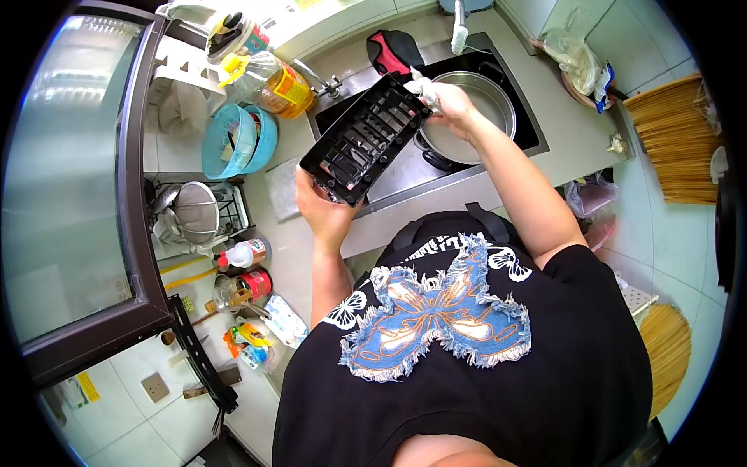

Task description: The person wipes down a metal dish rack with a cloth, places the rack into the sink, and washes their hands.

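A black rectangular plastic box with ribbed slots inside is held tilted over the sink. My left hand grips its lower end, with the fingers partly hidden behind it. At the upper right end, my right hand is closed on a crumpled white cloth, which touches the box's rim. Under my right forearm, a wide metal pot with black handles sits in the sink. A red and black cloth pad lies behind the box.
An oil bottle and blue plastic baskets stand left of the sink. A faucet reaches over its back. Bottles and jars line the left counter, below an open window frame. A bagged bowl sits at right.
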Demonstrator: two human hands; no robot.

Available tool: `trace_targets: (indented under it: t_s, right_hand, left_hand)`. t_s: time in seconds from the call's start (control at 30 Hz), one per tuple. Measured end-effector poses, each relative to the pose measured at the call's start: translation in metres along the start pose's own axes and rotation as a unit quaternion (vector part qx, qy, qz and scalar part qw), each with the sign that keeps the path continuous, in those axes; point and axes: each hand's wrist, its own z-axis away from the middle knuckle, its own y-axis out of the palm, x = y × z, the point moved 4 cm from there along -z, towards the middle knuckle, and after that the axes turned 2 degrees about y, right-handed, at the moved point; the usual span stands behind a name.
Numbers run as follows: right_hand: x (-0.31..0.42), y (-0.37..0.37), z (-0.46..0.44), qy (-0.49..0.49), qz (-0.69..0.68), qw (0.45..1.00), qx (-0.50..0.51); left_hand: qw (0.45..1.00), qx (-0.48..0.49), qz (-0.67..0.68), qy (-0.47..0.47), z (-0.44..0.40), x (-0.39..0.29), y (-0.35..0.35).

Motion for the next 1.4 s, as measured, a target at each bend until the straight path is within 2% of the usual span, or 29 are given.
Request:
trace_targets:
  t_s: [0.07,0.1,0.13,0.2,0.27,0.3,0.33,0.4,0.43,0.47,0.53,0.57,0.6,0.67,0.8,0.87,0.9,1.0,1.03,1.07,1.13,1.2,1.3,1.33,1.4]
  right_hand:
    - [-0.019,0.017,-0.017,-0.016,-0.126,0.976,0.174]
    - [-0.017,0.029,-0.012,-0.045,-0.115,0.971,0.203]
    - [-0.022,0.033,-0.016,-0.085,-0.100,0.971,0.199]
    - [-0.018,0.042,-0.013,-0.159,-0.150,0.949,0.229]
    - [-0.005,0.056,0.003,-0.182,-0.237,0.924,0.240]
    - [-0.001,0.065,0.003,-0.191,-0.260,0.913,0.248]
    - [0.005,0.071,0.003,-0.192,-0.249,0.915,0.251]
    - [0.010,0.087,0.010,-0.207,-0.217,0.938,0.176]
    - [0.012,0.094,0.003,-0.234,-0.163,0.926,0.248]
    - [0.006,0.102,0.005,-0.213,-0.194,0.935,0.207]
    - [0.011,0.120,0.015,-0.223,-0.140,0.942,0.207]
    - [0.012,0.129,0.021,-0.210,-0.118,0.945,0.221]
    - [0.016,0.138,0.031,-0.262,-0.093,0.941,0.193]
    - [0.008,0.155,0.034,-0.363,0.016,0.922,0.131]
    - [0.021,0.161,0.072,-0.392,0.177,0.900,0.067]
    - [0.024,0.164,0.086,-0.407,0.217,0.884,0.075]
    - [0.023,0.163,0.085,-0.418,0.208,0.880,0.087]
    - [0.029,0.153,0.085,-0.431,0.141,0.876,0.163]
    - [0.028,0.151,0.079,-0.387,0.019,0.897,0.212]
    - [0.036,0.133,0.070,-0.386,0.116,0.899,0.173]
    - [0.046,0.120,0.067,-0.416,0.044,0.897,0.139]
    - [0.047,0.119,0.080,-0.406,0.026,0.902,0.148]
    - [0.034,0.147,0.107,-0.413,0.082,0.869,0.258]
    - [0.032,0.151,0.115,-0.444,0.168,0.842,0.257]
    - [0.037,0.158,0.115,-0.556,0.254,0.776,0.157]
  left_hand:
    - [0.997,0.000,0.070,-0.013,0.002,0.003,-0.001]
    - [0.998,0.000,0.069,-0.012,0.002,0.005,-0.003]
    - [0.998,0.010,0.057,-0.013,0.003,0.007,-0.004]
    - [0.999,0.020,0.045,-0.014,0.007,0.013,-0.007]
    - [0.997,0.012,0.064,-0.038,0.012,0.021,-0.013]
    - [0.994,0.053,0.064,-0.078,0.015,0.028,-0.019]
    - [0.994,0.053,0.060,-0.080,0.017,0.031,-0.028]
    - [0.958,0.092,0.238,-0.133,0.019,0.032,-0.039]
    - [0.943,0.114,0.291,-0.114,0.013,0.027,-0.049]
    - [0.952,0.042,0.294,-0.080,0.016,0.016,-0.056]
    - [0.961,0.031,0.240,-0.130,0.014,0.004,-0.078]
    - [0.978,0.077,0.140,-0.132,0.012,0.009,-0.085]
    - [0.985,0.122,-0.119,-0.042,0.005,-0.001,-0.093]
    - [0.959,0.137,-0.245,0.030,-0.003,-0.026,-0.079]
    - [0.956,0.025,-0.292,0.021,-0.010,-0.035,-0.028]
    - [0.979,-0.035,-0.202,0.012,-0.019,-0.022,-0.024]
    - [0.978,-0.039,-0.203,0.009,-0.018,-0.016,-0.022]
    - [0.964,-0.104,-0.224,0.100,-0.014,-0.021,-0.028]
    - [0.964,-0.097,-0.222,0.106,-0.013,-0.021,-0.031]
    - [0.965,-0.089,-0.220,0.110,-0.011,-0.020,-0.034]
    - [0.969,-0.094,-0.209,0.088,-0.006,-0.011,-0.038]
    - [0.973,-0.096,-0.196,0.074,-0.006,-0.003,-0.040]
    - [0.975,-0.075,-0.199,0.072,-0.009,-0.001,-0.035]
    - [0.964,-0.068,-0.237,0.103,-0.010,-0.002,-0.031]
    - [0.970,-0.066,-0.204,0.114,-0.010,-0.010,-0.025]
